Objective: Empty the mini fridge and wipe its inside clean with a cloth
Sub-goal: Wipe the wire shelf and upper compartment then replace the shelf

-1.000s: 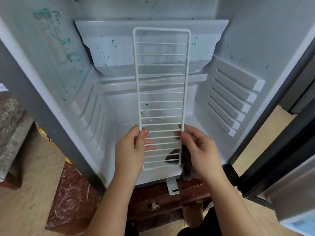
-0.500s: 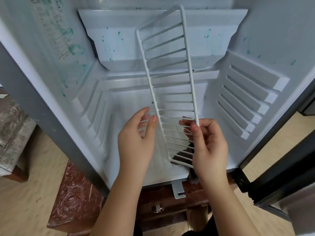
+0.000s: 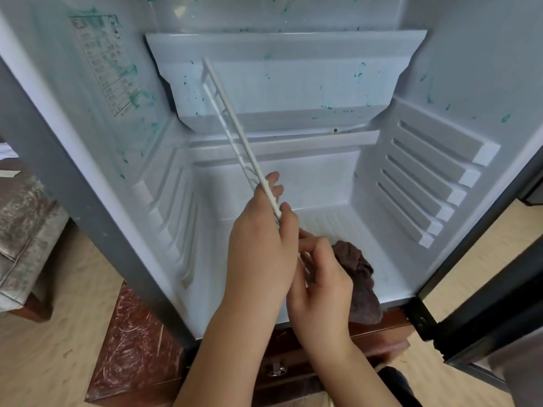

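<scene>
The mini fridge [image 3: 323, 183] stands open, its white inside speckled with green stains. A white wire shelf [image 3: 232, 124] is turned edge-on, slanting from the upper left down to my hands. My left hand [image 3: 261, 248] grips its near end, thumb and fingers around the frame. My right hand [image 3: 320, 277] holds the lower end just below, fingers curled on the wires. A dark brown cloth [image 3: 361, 277] lies crumpled on the fridge floor at the front right, partly hidden behind my right hand.
Ribbed shelf rails [image 3: 426, 183] line the right wall and the left wall. The fridge sits on a dark red wooden stand [image 3: 132, 348]. The open door [image 3: 499, 304] is at the right. A patterned seat [image 3: 20, 239] stands at the left on the pale floor.
The wire shelf has rotated from flat-on to edge-on and tilted left. My left hand now grips it, and both hands sit closer together at its near end.
</scene>
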Demonstrator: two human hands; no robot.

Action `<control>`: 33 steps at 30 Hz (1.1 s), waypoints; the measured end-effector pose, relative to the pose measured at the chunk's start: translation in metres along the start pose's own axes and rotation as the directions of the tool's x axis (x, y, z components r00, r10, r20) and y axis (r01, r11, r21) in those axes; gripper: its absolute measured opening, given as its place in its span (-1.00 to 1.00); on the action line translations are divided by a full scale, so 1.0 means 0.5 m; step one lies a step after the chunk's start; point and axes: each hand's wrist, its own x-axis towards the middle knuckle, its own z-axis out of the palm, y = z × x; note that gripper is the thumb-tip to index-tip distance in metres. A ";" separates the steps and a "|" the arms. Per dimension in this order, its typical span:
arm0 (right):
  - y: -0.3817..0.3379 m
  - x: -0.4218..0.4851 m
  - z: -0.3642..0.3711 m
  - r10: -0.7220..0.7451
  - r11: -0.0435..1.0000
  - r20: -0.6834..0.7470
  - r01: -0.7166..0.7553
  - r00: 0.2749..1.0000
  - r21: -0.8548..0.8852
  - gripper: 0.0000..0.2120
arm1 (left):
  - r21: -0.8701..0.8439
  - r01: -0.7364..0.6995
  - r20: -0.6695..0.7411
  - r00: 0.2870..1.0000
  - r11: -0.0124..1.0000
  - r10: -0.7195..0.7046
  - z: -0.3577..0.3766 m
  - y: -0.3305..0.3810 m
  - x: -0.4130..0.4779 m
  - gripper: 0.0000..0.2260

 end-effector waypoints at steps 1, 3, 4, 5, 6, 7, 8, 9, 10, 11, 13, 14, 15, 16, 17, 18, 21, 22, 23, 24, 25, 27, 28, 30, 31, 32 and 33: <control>0.002 0.000 -0.001 -0.003 1.000 0.020 0.003 1.000 -0.008 -0.91 | 0.048 -0.018 -0.007 1.000 0.999 0.018 -0.004 -0.002 0.003 -0.64; 0.008 0.002 -0.003 -0.010 0.999 0.018 0.011 1.000 -0.037 -0.93 | 0.184 -0.022 -0.039 0.999 0.983 0.030 -0.015 -0.004 0.005 -0.62; 0.011 0.004 -0.004 -0.018 0.998 -0.004 0.018 1.000 -0.058 -0.94 | 0.250 -0.013 -0.053 0.998 0.968 0.027 -0.020 -0.002 0.005 -0.59; 0.012 0.005 -0.004 -0.026 0.997 -0.024 0.024 0.999 -0.076 -0.95 | 0.300 -0.007 -0.059 0.998 0.954 0.026 -0.024 0.000 0.003 -0.58; 0.013 0.005 -0.003 -0.029 0.996 -0.037 0.026 0.999 -0.087 -0.95 | 0.324 -0.012 -0.058 0.998 0.946 0.033 -0.026 0.003 0.002 -0.58; 0.012 0.005 -0.002 -0.026 0.996 -0.039 0.023 0.999 -0.085 -0.94 | 0.322 -0.029 -0.050 0.998 0.946 0.048 -0.025 0.003 0.001 -0.60; 0.010 0.005 -0.001 -0.018 0.997 -0.026 0.016 1.000 -0.072 -0.92 | 0.298 -0.048 -0.036 0.997 0.953 0.061 -0.024 0.001 0.002 -0.63; 0.009 0.005 -0.001 -0.007 0.998 0.000 0.007 1.000 -0.055 -0.92 | 0.262 -0.060 -0.016 0.998 0.963 0.066 -0.025 -0.002 0.004 -0.67; 0.009 0.006 -0.003 0.002 0.999 0.027 0.000 1.000 -0.048 -0.92 | 0.218 -0.065 0.012 0.998 0.974 0.064 -0.027 -0.007 0.007 -0.69; 0.011 0.009 -0.007 0.007 0.998 0.047 -0.004 0.999 -0.057 -0.93 | 0.176 -0.067 0.043 0.997 0.982 0.060 -0.029 -0.012 0.011 -0.70; 0.015 0.018 -0.015 0.015 0.997 0.062 -0.010 0.998 -0.076 -0.93 | 0.138 -0.070 0.098 0.994 0.988 0.056 -0.033 -0.021 0.016 -0.69; 0.017 0.021 -0.018 0.018 0.997 0.067 -0.013 0.998 -0.073 -0.93 | 0.141 -0.073 0.117 0.992 0.987 0.056 -0.035 -0.024 0.017 -0.68; 0.019 0.022 -0.020 0.016 0.998 0.076 -0.011 0.997 -0.067 -0.93 | 0.140 -0.075 0.133 0.989 0.987 0.057 -0.037 -0.025 0.018 -0.67; 0.019 0.022 -0.021 0.009 0.998 0.089 -0.003 0.996 -0.063 -0.91 | 0.131 -0.079 0.148 0.987 0.988 0.059 -0.038 -0.025 0.018 -0.68; 0.020 0.021 -0.022 -0.001 0.998 0.105 0.008 0.994 -0.058 -0.90 | 0.113 -0.082 0.168 0.984 0.990 0.063 -0.039 -0.024 0.018 -0.69; 0.020 0.019 -0.022 -0.014 0.998 0.123 0.021 0.992 -0.055 -0.89 | 0.090 -0.083 0.190 0.980 0.992 0.065 -0.040 -0.023 0.018 -0.69; 0.023 0.019 -0.022 -0.062 0.994 0.159 0.075 0.985 -0.076 -0.88 | 0.020 -0.093 0.224 0.971 0.995 0.086 -0.046 -0.020 0.020 -0.66; 0.025 0.020 -0.022 -0.067 0.993 0.168 0.083 0.984 -0.088 -0.86 | 0.011 -0.101 0.216 0.972 0.995 0.096 -0.048 -0.021 0.022 -0.66; 0.026 0.020 -0.023 -0.066 0.991 0.175 0.084 0.982 -0.102 -0.86 | 0.003 -0.107 0.199 0.974 0.994 0.104 -0.049 -0.021 0.024 -0.67; 0.027 0.021 -0.023 -0.061 0.990 0.184 0.084 0.981 -0.117 -0.85 | -0.015 -0.104 0.177 0.979 0.994 0.105 -0.050 -0.024 0.027 -0.70; 0.028 0.022 -0.023 -0.056 0.988 0.193 0.083 0.980 -0.132 -0.86 | -0.050 -0.092 0.150 0.984 0.994 0.099 -0.050 -0.028 0.029 -0.74; 0.034 0.023 -0.028 -0.040 0.986 0.206 0.073 0.978 -0.153 -0.86 | -0.157 -0.046 0.095 0.994 0.987 0.062 -0.049 -0.039 0.036 -0.84; 0.040 0.024 -0.032 -0.026 0.983 0.201 0.062 0.979 -0.173 -0.87 | -0.212 -0.026 0.074 0.996 0.977 0.042 -0.047 -0.046 0.039 -0.85; 0.055 0.031 -0.048 0.035 0.966 0.168 0.010 0.985 -0.259 -0.86 | -0.302 -0.011 0.043 0.999 0.953 0.026 -0.044 -0.058 0.045 -0.81; 0.065 0.038 -0.059 0.094 0.944 0.152 -0.040 0.984 -0.327 -0.84 | -0.343 -0.003 0.037 0.999 0.939 0.017 -0.043 -0.061 0.048 -0.80; 0.074 0.045 -0.073 0.171 0.907 0.152 -0.095 0.974 -0.411 -0.79 | -0.377 0.007 0.034 0.999 0.926 0.006 -0.043 -0.064 0.050 -0.80; 0.083 0.051 -0.087 0.262 0.850 0.179 -0.138 0.948 -0.508 -0.71 | -0.406 0.019 0.030 1.000 0.914 -0.007 -0.043 -0.065 0.053 -0.80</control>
